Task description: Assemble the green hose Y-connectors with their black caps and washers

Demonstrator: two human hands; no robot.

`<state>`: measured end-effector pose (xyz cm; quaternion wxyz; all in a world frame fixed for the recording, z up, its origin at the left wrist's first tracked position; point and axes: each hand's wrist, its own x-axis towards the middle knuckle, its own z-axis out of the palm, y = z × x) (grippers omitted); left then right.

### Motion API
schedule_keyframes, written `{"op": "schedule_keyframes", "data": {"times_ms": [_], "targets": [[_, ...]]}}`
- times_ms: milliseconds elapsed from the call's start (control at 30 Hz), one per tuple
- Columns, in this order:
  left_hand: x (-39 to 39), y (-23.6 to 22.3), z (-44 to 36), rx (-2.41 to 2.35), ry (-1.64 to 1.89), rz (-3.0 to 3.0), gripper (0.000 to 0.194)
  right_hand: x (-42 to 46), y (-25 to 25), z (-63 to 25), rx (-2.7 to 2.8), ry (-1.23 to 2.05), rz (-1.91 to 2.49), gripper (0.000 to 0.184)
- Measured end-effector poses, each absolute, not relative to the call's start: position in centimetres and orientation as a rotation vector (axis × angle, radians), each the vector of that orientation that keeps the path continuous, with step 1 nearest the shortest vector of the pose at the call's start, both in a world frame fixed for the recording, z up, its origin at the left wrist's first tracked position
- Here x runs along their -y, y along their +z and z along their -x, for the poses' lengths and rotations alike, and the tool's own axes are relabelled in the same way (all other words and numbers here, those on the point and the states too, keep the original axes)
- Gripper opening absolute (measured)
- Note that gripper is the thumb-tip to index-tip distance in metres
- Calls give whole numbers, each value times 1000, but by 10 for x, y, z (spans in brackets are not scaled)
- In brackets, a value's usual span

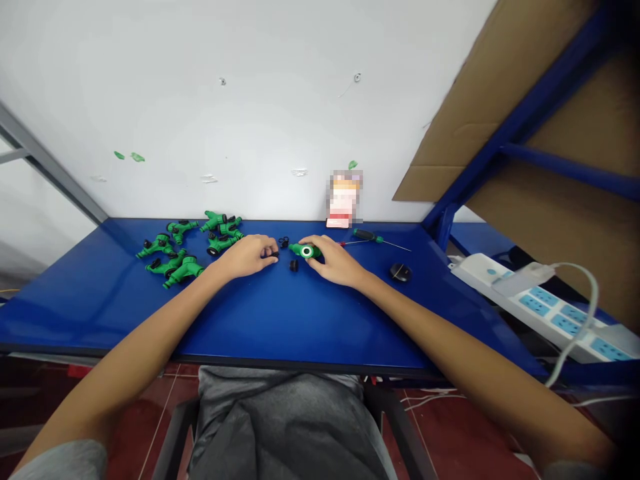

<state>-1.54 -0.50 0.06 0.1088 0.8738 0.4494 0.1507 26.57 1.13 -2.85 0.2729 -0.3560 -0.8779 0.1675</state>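
Connector (307, 251) in right hand (338, 261), cap (294, 265) front-left of grip, rings (284, 242) left, screwdriver (367, 236) right, grouped connectors (187, 269) left of left hand (250, 256)

~8 grn fittings (186, 269); 2 hands (341, 263)

No text, brand or number can be read clearly. At the far side of the blue table (280, 320), coarse pixel blocks cover the lit screen (342, 202), so its possible writing is hidden. On the right, the white power strip (470, 268) carries one small round bluish mark (491, 271), but its meaning is too small to tell.
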Motion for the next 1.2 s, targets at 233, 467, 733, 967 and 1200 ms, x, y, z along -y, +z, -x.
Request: {"op": "schedule_keyframes", "data": {"times_ms": [233, 467, 733, 967, 1200], "targets": [[6, -2, 19, -1352, 510, -2641, 26, -11, -24, -269, 2340, 422, 1008, 30], [1, -9, 8, -1388, 685, -2627, 44, -12, -21, -267, 2233, 509, 1076, 26], [-11, -19, 7, -1339, 536, -2732, 46, -15, -19, -267, 2181, 504, 1176, 32], [-3, -7, 12, -1308, 574, -2701, 43, -19, -22, -272, 2211, 465, 1306, 36], [4, -1, 11, -1309, 686, -2660, 34, -18, -23, -274, 2311, 337, 1267, 26]]}}
